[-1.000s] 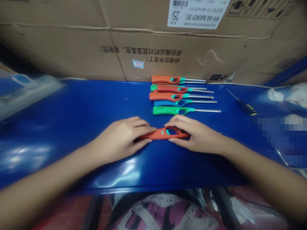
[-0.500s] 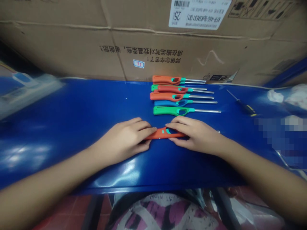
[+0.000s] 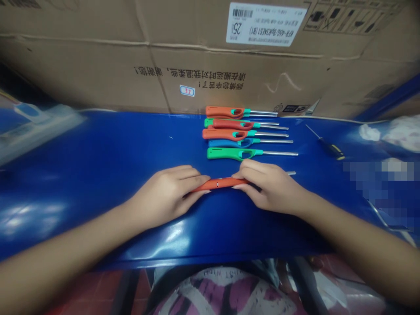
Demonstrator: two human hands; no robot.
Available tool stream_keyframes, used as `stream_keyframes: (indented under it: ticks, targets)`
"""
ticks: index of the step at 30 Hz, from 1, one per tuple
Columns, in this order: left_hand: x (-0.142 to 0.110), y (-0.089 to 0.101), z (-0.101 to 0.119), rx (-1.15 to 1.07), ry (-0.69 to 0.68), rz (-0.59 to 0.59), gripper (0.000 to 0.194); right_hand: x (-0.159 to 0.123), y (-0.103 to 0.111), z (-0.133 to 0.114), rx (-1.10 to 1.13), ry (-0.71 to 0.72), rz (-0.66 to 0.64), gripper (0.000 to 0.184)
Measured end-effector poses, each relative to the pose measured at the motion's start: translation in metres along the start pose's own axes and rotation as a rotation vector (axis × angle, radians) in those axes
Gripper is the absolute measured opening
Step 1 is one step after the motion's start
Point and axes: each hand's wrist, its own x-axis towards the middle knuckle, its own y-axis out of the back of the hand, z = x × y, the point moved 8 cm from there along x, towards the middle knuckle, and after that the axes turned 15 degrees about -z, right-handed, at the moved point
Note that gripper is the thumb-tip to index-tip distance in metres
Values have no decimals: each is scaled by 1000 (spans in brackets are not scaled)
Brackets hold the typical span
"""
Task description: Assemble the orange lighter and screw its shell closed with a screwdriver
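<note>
An orange long-necked lighter (image 3: 220, 183) lies across between my two hands, its narrow edge turned up. My left hand (image 3: 175, 190) pinches the handle end between thumb and fingers. At the other end, my right hand (image 3: 265, 183) grips near the trigger part, hiding most of it. The metal tip of that lighter shows past my right hand. Just beyond my hands, a green lighter (image 3: 226, 153) lies on the blue table (image 3: 108, 153). Behind it are a blue lighter (image 3: 226, 143) and several orange, red and green ones in a stack, with metal necks pointing right.
A large cardboard box (image 3: 98, 65) stands along the table's far side. A screwdriver (image 3: 330, 146) with a black and yellow handle lies at the right. Crumpled white material (image 3: 370, 132) sits near the right edge. A pale, blurred object (image 3: 36, 127) is at the far left.
The orange lighter has rolled in my hands: its side with the trigger opening was showing, and now its narrow edge faces up. Both hands keep hold. The view has shifted slightly.
</note>
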Motion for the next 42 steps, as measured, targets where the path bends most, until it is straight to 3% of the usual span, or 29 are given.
stream_keyframes:
  ticks: [7, 13, 16, 19, 22, 26, 30, 35, 42]
  targets:
    - [-2, 10, -7, -56, 15, 135, 25, -3, 11, 5, -80, -24, 57, 17]
    - [0, 15, -10, -157, 39, 98, 23, -3, 16, 17, -77, -65, 64, 13]
    - [1, 11, -20, -373, 165, 85, 24, -2, 17, 10, -171, -1, 65, 24]
    - [3, -6, -35, -732, 300, 25, 36, -1, 18, -5, -345, 64, 90, 43]
    - [6, -13, -40, -894, 303, 12, 40, 0, 15, -17, -422, 78, 78, 37]
    - [4, 2, -24, -466, 165, 68, 33, -1, 16, -27, -409, 102, 101, 36]
    - [0, 2, 0, -106, 3, 22, 32, -2, 15, -34, -328, 170, 100, 32]
    - [1, -7, 8, 10, -77, -42, 32, -2, 7, -36, -215, 197, 46, 30]
    - [5, -11, 5, -11, -93, -95, 30, 0, 4, -30, -153, 128, 39, 27]
